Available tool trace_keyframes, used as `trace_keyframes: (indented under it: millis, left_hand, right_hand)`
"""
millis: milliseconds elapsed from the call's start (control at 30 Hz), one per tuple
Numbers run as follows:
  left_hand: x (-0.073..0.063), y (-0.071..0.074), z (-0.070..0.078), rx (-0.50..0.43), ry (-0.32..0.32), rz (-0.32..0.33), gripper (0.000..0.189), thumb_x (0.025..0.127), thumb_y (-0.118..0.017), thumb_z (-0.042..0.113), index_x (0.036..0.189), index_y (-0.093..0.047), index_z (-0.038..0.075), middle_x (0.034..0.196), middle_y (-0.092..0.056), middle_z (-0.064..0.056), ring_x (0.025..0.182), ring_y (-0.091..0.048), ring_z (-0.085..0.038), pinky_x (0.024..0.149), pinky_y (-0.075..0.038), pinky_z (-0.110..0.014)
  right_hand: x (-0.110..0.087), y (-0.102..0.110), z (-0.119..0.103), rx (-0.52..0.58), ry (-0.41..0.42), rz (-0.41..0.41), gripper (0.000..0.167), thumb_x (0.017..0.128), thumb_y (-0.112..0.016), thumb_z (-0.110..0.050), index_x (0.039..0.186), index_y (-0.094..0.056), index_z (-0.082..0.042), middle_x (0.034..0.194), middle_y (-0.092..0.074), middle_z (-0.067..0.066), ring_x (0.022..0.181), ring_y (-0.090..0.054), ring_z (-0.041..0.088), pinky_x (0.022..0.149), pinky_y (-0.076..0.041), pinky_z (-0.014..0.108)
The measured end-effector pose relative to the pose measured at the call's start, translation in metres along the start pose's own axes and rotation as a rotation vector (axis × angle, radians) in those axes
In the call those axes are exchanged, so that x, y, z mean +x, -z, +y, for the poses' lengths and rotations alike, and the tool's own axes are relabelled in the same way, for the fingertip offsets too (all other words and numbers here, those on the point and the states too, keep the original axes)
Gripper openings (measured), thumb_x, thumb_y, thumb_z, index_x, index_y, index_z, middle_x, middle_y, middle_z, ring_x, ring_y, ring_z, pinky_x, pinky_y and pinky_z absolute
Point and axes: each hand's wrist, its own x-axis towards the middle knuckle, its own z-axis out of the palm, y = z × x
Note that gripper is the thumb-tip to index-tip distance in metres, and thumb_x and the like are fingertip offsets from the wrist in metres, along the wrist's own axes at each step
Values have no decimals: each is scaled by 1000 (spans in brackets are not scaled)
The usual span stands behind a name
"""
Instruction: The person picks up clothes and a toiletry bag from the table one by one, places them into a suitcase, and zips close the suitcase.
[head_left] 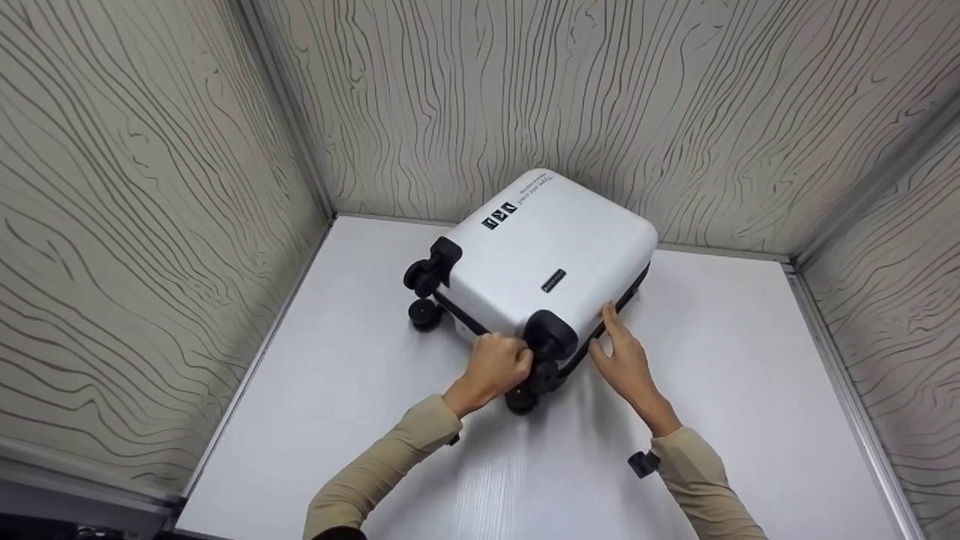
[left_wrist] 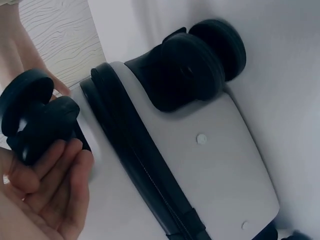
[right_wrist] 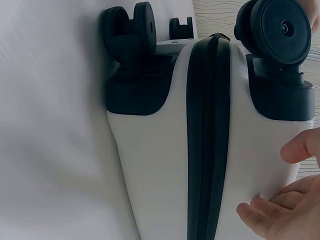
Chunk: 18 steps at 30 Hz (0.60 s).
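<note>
A small white hard-shell suitcase [head_left: 577,232] lies flat on the white table, its wheeled end toward me and turned askew. My left hand [head_left: 491,367] grips the upper black caster wheel [left_wrist: 37,125] at the near corner, with fingers curled against its housing in the left wrist view. Against the suitcase's right side rests my right hand [head_left: 624,364], fingers extended and thumb apart, touching the white shell beside the dark zip [right_wrist: 207,125]. Below the gripped wheel, the lower caster wheel [right_wrist: 145,30] sits close to the tabletop.
Another pair of black wheels [head_left: 426,277] juts from the suitcase's left corner. Wood-grain panels [head_left: 465,97] enclose the table [head_left: 315,405] at the back and both sides. The suitcase's far corner reaches close to the back panel.
</note>
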Motion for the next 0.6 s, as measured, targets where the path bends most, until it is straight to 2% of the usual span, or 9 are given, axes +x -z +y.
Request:
trace_keyframes:
  millis: [267, 500, 600]
  left_hand:
    - [3, -7, 9, 42, -115, -1, 40, 78, -61, 12, 50, -32, 18, 49, -26, 9, 43, -30, -11, 39, -36, -34]
    - [4, -14, 23, 70, -161, 23, 42, 76, -63, 12, 50, -31, 18, 47, -32, 7, 40, -41, -14, 39, -36, -33]
    - [5, -17, 30, 102, -176, 21, 41, 75, -64, 13, 49, -33, 17, 46, -34, 6, 40, -44, -15, 38, -35, -33]
  right_hand:
    - [3, 4, 8, -34, 29, 48, 61, 88, -62, 5, 143, -37, 13, 147, -38, 29, 133, -41, 43, 105, -36, 54]
    - [5, 6, 15, -11, 67, 69, 59, 85, -59, 12, 141, -41, 15, 144, -40, 31, 118, -55, 47, 93, -47, 55]
    - [7, 6, 18, 1, 70, 93, 59, 84, -58, 14, 141, -41, 14, 143, -42, 31, 118, -55, 46, 92, -48, 54]
